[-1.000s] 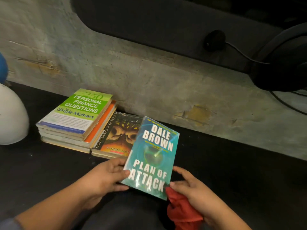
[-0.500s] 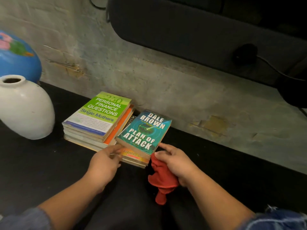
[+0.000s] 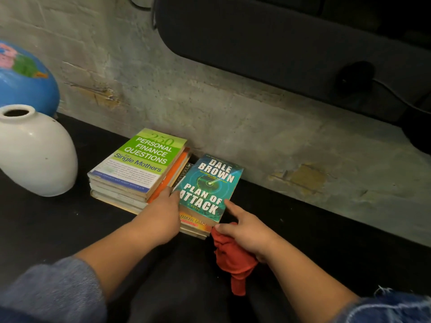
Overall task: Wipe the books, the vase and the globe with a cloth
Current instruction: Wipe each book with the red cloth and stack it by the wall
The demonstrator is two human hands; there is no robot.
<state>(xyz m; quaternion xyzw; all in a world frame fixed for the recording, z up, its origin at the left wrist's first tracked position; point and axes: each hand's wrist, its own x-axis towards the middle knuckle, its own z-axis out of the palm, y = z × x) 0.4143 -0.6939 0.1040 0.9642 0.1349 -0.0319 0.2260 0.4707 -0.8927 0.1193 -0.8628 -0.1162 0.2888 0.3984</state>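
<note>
Surface: black tabletop (image 3: 46, 229) running along a rough plaster wall (image 3: 210, 101).
Teal paperback (image 3: 210, 185): lies face up on a second pile of books, its lower edge short of the orange-covered book beneath (image 3: 196, 226), just right of the green-topped stack (image 3: 140, 164).
Left hand (image 3: 161, 217): reaches into the seam between the two piles and touches the paperback's left edge. The fingertips are hidden, so I cannot tell whether it pinches or only steadies.
Right hand (image 3: 247, 231): forefinger stretched out to the paperback's right edge, the other fingers curled round the red cloth (image 3: 233, 259).
Red cloth: bunched in the palm, with a tail hanging down towards the tabletop.
Step in hand: seemingly squaring the paperback on its pile, with the cover either wiped or about to be (nothing visible settles which).
Doing it well: nudge from both edges at once so the book slides straight. Spread the cloth flat before any stroke, since a wad only skims. Wipe from spine to fore-edge while the other hand pins the pile.
Vase (image 3: 35, 155) and globe (image 3: 23, 82): far left, well apart from both hands, the globe behind the vase.
Risk: a one-sided push could skew the pile.
</note>
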